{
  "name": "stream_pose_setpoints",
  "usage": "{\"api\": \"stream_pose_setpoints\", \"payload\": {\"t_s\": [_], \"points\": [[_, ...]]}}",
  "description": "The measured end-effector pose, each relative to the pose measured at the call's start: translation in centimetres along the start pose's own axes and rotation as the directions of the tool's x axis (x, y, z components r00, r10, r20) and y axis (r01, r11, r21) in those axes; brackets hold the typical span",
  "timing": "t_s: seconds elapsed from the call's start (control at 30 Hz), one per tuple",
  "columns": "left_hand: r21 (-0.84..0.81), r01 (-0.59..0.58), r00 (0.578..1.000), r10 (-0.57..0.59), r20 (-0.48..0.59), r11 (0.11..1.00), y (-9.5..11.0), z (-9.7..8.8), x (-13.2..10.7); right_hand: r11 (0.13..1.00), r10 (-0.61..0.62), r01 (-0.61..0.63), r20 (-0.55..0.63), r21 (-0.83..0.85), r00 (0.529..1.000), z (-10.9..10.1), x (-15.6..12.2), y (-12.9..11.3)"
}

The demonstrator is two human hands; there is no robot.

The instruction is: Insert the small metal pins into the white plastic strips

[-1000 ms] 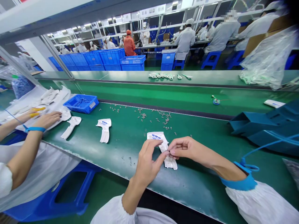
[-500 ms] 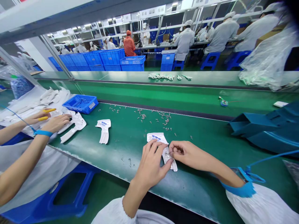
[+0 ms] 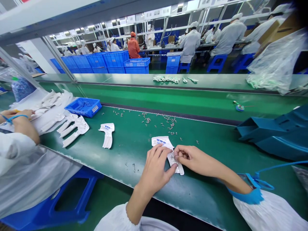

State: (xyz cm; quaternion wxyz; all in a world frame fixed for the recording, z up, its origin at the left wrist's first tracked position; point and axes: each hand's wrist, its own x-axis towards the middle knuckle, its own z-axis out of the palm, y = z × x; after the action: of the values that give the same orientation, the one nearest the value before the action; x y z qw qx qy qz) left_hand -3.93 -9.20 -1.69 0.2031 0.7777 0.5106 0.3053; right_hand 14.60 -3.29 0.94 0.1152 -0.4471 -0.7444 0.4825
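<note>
A white plastic handle half-shell (image 3: 161, 140) with blue pieces in its wide end lies on the green bench beneath my hands. My left hand (image 3: 154, 168) rests over it, fingertips on its upper part and thumb at its lower edge, steadying it. My right hand (image 3: 196, 158) has thumb and forefinger pinched together at the shell's right edge; anything between the fingertips is hidden. Tiny metal pieces (image 3: 172, 158) show inside the narrow part of the shell. More small metal pieces (image 3: 171, 120) are scattered on the bench beyond it.
Left along the bench lie another half-shell (image 3: 107, 134), several white shells (image 3: 77, 126) and a blue tray (image 3: 84, 107). A co-worker's hand (image 3: 25, 113) is at far left. Behind runs a green belt (image 3: 154, 98) carrying a small part (image 3: 239, 107). Blue bins (image 3: 271, 133) stand at right.
The co-worker's hands have drawn back left from the white shells, leaving another shell there. On the belt, the small part has shifted right. My hands stay nearly still; the shell's lower end has shifted slightly.
</note>
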Motion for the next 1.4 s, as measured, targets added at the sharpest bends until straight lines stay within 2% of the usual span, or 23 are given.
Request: {"api": "stream_pose_setpoints", "payload": {"t_s": [0.7,0.83,1.0,1.1,1.2,1.4], "points": [[0.005,0.022,1.0,-0.022,0.009,1.0,0.15,-0.1,0.08,0.992,0.055,-0.061,-0.06,-0.106,0.997,0.45,0.26,0.04],[0.016,0.021,1.0,-0.021,0.007,1.0,0.05,-0.01,0.05,0.992,0.116,-0.112,-0.075,0.054,0.99,0.21,0.29,0.37],[0.019,0.006,1.0,-0.006,-0.012,1.0,-0.24,0.15,-0.18,0.91,0.257,-0.229,-0.035,0.345,0.966,0.0,0.53,0.87],[0.012,-0.004,1.0,0.004,-0.02,1.0,-0.38,0.2,-0.28,0.908,0.258,-0.242,-0.003,0.343,0.966,0.15,0.6,0.84],[0.0,-0.001,1.0,0.001,-0.01,1.0,-0.41,0.19,-0.26,0.932,0.204,-0.202,0.024,0.3,0.979,0.29,0.56,0.79],[-0.005,-0.01,1.0,0.01,-0.011,1.0,-0.38,0.22,-0.18,0.933,0.126,-0.11,-0.026,0.343,0.992,0.7,0.47,0.96]]}}
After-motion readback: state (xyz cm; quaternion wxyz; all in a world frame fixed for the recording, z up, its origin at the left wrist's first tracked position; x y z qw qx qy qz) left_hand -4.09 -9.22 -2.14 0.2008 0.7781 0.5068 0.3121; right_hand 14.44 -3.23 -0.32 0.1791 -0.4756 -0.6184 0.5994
